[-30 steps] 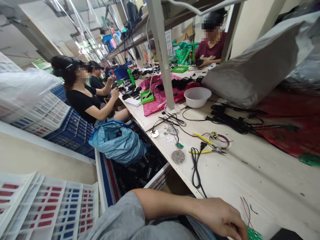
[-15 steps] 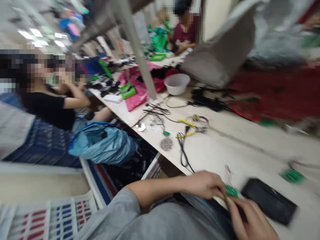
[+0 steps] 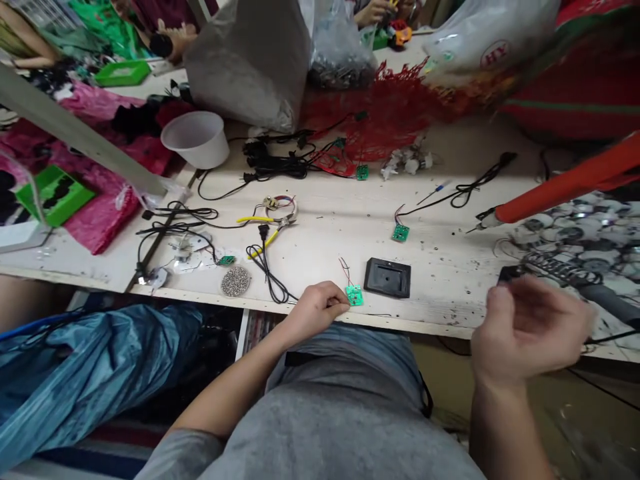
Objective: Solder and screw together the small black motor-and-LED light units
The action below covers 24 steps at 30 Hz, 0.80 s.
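Observation:
My left hand [image 3: 320, 310] rests at the table's front edge, thumb and fingers pinched on the left edge of a small green circuit board [image 3: 355, 295]. Thin red and black wires stick up from this board. Just right of it lies a black rectangular tray [image 3: 388, 278] with a recessed middle. My right hand [image 3: 530, 327], slightly blurred, is raised at the right over the table's edge. Its fingers curl loosely apart from the thumb, and nothing shows in it. Behind it are a metal coil holder [image 3: 565, 267] and a dark grey handle [image 3: 613, 303].
An orange tool [image 3: 565, 180] with a pointed tip slants in from the right, above a pile of round white parts [image 3: 565, 227]. Yellow-handled pliers [image 3: 270, 230], a speckled disc [image 3: 235, 281], black cables [image 3: 275, 163] and a white bowl [image 3: 197, 139] lie leftward. Co-workers sit beyond.
The view has swung right and down toward the table. My right hand has left the left hand's side and moved off to the right; my left hand stays by the circuit board.

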Available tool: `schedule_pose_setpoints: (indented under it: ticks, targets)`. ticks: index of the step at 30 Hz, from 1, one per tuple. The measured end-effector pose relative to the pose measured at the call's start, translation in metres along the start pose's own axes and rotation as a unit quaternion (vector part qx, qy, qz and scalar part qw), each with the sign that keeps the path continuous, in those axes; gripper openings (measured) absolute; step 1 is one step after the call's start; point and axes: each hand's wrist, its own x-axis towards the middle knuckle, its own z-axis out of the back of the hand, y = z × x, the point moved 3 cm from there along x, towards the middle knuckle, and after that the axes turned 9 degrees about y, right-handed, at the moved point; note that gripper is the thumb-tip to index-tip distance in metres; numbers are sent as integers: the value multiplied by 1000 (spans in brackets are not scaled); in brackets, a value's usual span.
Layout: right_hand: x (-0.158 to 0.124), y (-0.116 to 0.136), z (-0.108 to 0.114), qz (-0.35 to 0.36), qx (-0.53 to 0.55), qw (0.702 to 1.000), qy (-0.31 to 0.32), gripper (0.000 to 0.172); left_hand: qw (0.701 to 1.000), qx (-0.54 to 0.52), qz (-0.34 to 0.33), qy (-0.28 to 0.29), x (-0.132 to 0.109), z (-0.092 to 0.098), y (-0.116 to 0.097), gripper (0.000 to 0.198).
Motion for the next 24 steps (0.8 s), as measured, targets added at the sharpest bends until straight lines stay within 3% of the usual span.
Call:
schedule_pose_setpoints:
  ticks: [4, 7, 9, 10, 13, 17, 19, 21, 24]
  targets:
    - [33, -37, -16, -8, 12, 999, -33, 70, 995, -83, 59, -5, 4, 4, 6, 9]
    - [62, -60, -34, -69, -26, 997, -19, 93, 995, -80, 60, -10, 5, 6, 5, 10]
    - [80, -67, -47, -117, 34, 992, 21, 91, 997, -42, 55, -17, 4, 7, 1, 9]
    - [88, -67, -52, -125, 60, 990, 34, 81, 998, -21, 53, -20, 4, 7, -1, 8]
    - [99, -58, -56, -83, 84, 992, 55, 64, 998, 20, 55, -23, 3, 8, -7, 8]
    - [84, -37, -44, 60, 108, 991, 47, 82, 997, 5, 72, -12, 4, 8, -9, 8]
    - [72, -27, -38, 79, 115, 989, 48, 91, 996, -21, 85, -9, 5, 8, -7, 9]
    - [63, -18, -36, 34, 140, 987, 71, 93, 994, -51, 99, -4, 6, 9, -5, 9]
    - [57, -9, -40, -80, 238, 960, 124, 81, 990, -87, 108, 16, 7, 11, -1, 13]
